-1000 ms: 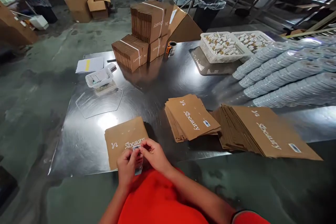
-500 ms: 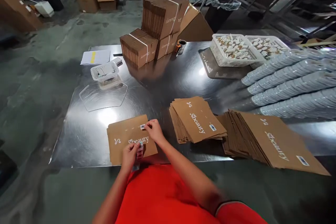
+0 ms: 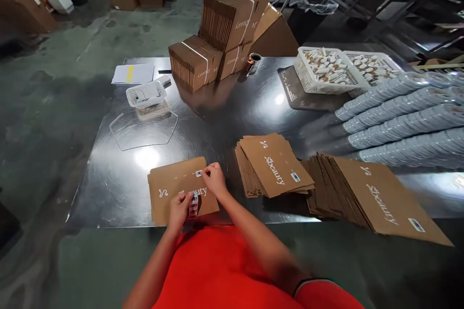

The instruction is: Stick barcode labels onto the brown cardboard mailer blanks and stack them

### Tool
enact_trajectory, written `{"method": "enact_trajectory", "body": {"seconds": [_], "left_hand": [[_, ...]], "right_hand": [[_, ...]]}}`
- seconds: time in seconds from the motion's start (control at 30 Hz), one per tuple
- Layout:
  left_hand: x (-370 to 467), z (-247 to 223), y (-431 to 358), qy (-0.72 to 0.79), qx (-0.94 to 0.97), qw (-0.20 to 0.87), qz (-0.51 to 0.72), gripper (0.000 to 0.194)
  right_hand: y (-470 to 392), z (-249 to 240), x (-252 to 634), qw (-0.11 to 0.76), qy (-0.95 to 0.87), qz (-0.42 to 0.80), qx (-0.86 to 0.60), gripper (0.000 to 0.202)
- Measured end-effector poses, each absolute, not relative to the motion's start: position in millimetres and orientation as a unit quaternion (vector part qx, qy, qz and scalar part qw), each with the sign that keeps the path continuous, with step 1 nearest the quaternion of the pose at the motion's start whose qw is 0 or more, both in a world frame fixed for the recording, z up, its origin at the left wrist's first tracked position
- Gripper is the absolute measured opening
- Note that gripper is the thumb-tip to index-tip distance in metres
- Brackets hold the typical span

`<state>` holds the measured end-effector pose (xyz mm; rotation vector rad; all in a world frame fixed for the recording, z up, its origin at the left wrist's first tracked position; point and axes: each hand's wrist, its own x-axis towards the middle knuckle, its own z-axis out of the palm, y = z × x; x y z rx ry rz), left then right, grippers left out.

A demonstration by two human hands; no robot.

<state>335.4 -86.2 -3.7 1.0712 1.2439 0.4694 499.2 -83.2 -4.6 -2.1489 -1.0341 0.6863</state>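
Note:
A small stack of flat brown cardboard sheets (image 3: 170, 181) with white "beauty" lettering lies at the table's front left. Over its lower part my left hand (image 3: 180, 208) pinches a strip of labels (image 3: 193, 206) that hangs down from the fingers. My right hand (image 3: 213, 177) is closed at the stack's upper right, its fingertips at the edge of a small white-and-blue label (image 3: 199, 173) on the top sheet. Whether those fingertips grip the label or only touch it is hard to make out. Right of my hands sits another stack of printed cardboard (image 3: 273, 164) with a label on top.
A fanned cardboard stack (image 3: 384, 193) overhangs the front edge at right. Behind stand strapped cardboard bundles (image 3: 213, 65), a tape roll (image 3: 255, 59), a small white basket (image 3: 146, 95), papers (image 3: 133, 73), white baskets of small items (image 3: 322, 84) and long rows of nested grey pieces (image 3: 409, 125).
The view has shifted slightly. My left hand and the label strip have moved a little up over the lettering. My right hand stays by the label on the top sheet.

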Motion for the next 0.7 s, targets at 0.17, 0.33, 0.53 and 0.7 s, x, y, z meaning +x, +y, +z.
{"method": "enact_trajectory", "body": {"seconds": [0.17, 0.33, 0.53, 0.7], "left_hand": [[335, -3, -86, 0.543, 0.472, 0.664, 0.204, 0.048], [337, -3, -87, 0.544, 0.463, 0.671, 0.198, 0.051], [338, -6, -89, 0.55, 0.452, 0.675, 0.191, 0.051], [343, -1, -88, 0.558, 0.476, 0.647, 0.208, 0.052]], "right_hand": [[-84, 2, 494, 0.287, -0.406, 0.235, -0.835, 0.016], [-78, 16, 493, 0.152, -0.445, 0.197, -0.86, 0.018], [-75, 16, 502, 0.133, -0.383, 0.236, -0.883, 0.037], [-80, 3, 511, 0.245, -0.366, 0.276, -0.854, 0.017]]}}
